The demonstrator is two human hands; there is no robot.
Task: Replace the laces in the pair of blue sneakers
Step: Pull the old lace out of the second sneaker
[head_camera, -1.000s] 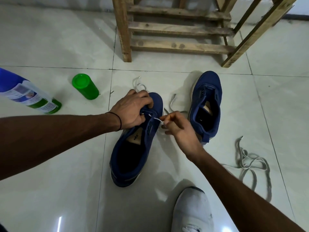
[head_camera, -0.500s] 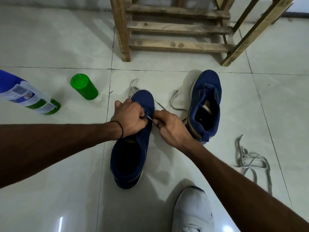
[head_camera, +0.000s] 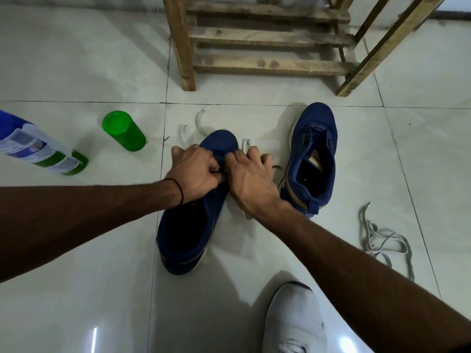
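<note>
Over near blue fabric sneaker (head_camera: pixel 212 217), our left hand (head_camera: pixel 196 171) fingers clamp upper; right hand (head_camera: pixel 251 179) grip: we cannot tell. Risk: hands hide eyelet, thin white lace (head_camera: pixel 196 121) misses.

Left blue sneaker (head_camera: pixel 191 235) upright, right blue sneaker (head_camera: pixel 314 159) beside it, white lace (head_camera: pixel 200 121) by left toe

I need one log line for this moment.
phase: lacing; left hand: grips near sneaker; right hand: on it too; loose lace: on floor
</note>
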